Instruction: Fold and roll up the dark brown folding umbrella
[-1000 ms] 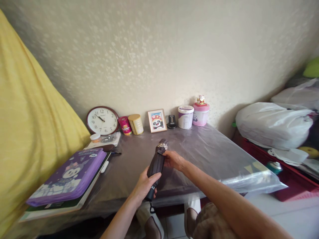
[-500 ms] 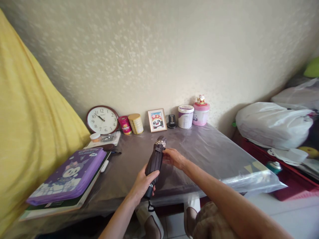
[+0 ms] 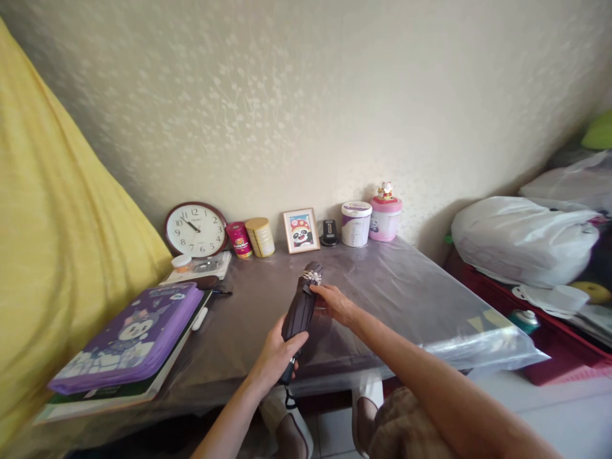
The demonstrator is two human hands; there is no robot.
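A folded dark umbrella (image 3: 299, 313) slants up and away over the near middle of the table. My left hand (image 3: 281, 347) is wrapped round its lower part, just above the black handle, with the thumb lying across the front. A wrist loop hangs from the handle end. Near the umbrella's top, a patterned band of cloth shows beside the dark closing strap (image 3: 307, 289). My right hand (image 3: 337, 304) comes in from the right, its thumb and fingers closed at the strap. Some of its fingertips are hidden behind the umbrella.
Along the wall stand a clock (image 3: 196, 230), tins (image 3: 261, 238), a panda picture frame (image 3: 301, 231) and tubs (image 3: 356, 224). A purple case (image 3: 129, 338) lies on books at the left, near a yellow curtain (image 3: 62, 242). White bags (image 3: 521, 239) sit at the right.
The umbrella's upper end has shifted slightly right, and my left hand has moved a little with it. My right hand stays at the strap, its fingers slightly rearranged.
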